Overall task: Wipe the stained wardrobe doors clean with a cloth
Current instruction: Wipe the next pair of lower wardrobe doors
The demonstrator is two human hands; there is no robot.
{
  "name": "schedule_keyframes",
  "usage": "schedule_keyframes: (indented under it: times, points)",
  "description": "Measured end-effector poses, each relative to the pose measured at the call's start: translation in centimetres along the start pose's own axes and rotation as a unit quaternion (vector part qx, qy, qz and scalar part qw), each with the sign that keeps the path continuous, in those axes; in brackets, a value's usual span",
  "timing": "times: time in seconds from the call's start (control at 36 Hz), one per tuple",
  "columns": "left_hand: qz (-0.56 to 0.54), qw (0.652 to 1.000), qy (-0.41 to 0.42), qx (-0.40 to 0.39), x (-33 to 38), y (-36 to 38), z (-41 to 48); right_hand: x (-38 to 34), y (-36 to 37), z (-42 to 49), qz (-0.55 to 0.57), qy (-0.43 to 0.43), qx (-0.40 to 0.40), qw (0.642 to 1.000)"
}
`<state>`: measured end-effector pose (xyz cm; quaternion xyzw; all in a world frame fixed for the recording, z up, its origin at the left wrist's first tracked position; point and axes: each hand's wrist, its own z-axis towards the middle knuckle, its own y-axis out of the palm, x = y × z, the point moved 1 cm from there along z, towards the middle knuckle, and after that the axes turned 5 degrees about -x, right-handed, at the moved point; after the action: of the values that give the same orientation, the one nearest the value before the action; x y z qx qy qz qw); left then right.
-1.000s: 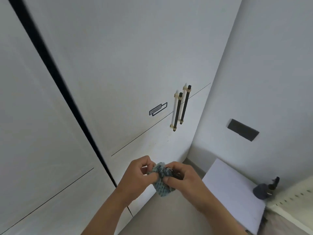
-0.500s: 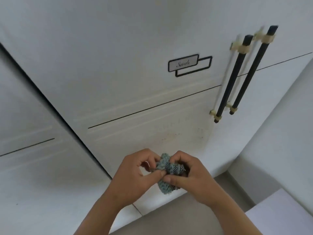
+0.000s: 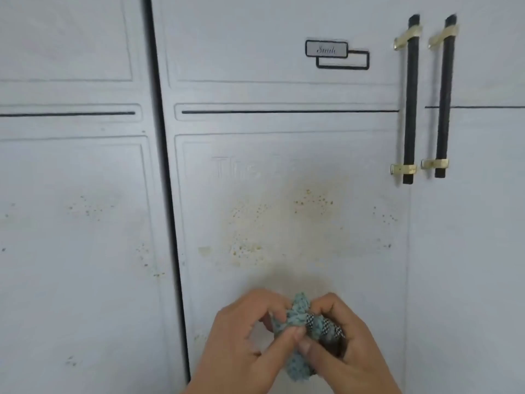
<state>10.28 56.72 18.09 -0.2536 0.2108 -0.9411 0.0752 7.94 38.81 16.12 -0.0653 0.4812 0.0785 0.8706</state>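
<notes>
Low in the head view, the left hand (image 3: 244,341) and the right hand (image 3: 345,344) meet near the bottom edge, both pinching a bunched teal cloth (image 3: 301,322) with a checkered trim between thumbs and fingers. Beyond them stands the wardrobe door (image 3: 284,172), pale grey, speckled with yellowish stains (image 3: 250,223) just above the hands; the cloth looks held just short of it. Further up sits a small name label (image 3: 326,48), and to the right two black bar handles (image 3: 410,100) stand upright. A dark gap (image 3: 163,166) separates this door from the left door (image 3: 71,194), also faintly spotted.
</notes>
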Motion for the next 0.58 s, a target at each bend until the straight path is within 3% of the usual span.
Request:
schedule_keyframes:
  times: [0.39, 0.5, 0.58]
  points:
    - [0.129, 0.989, 0.035, -0.060, 7.3, -0.9, -1.8, -7.6, 1.4, -6.1, -0.157, -0.039, 0.029, 0.986]
    - [0.189, 0.974, 0.067, -0.107, 7.5, -1.2, -1.9, -6.9, 1.8, -7.5, -0.147, -0.047, 0.051, 0.987]
    - [0.286, 0.938, 0.147, -0.128, 6.8, -1.1, -1.4, -5.9, 1.3, -7.4, -0.162, -0.046, 0.051, 0.985]
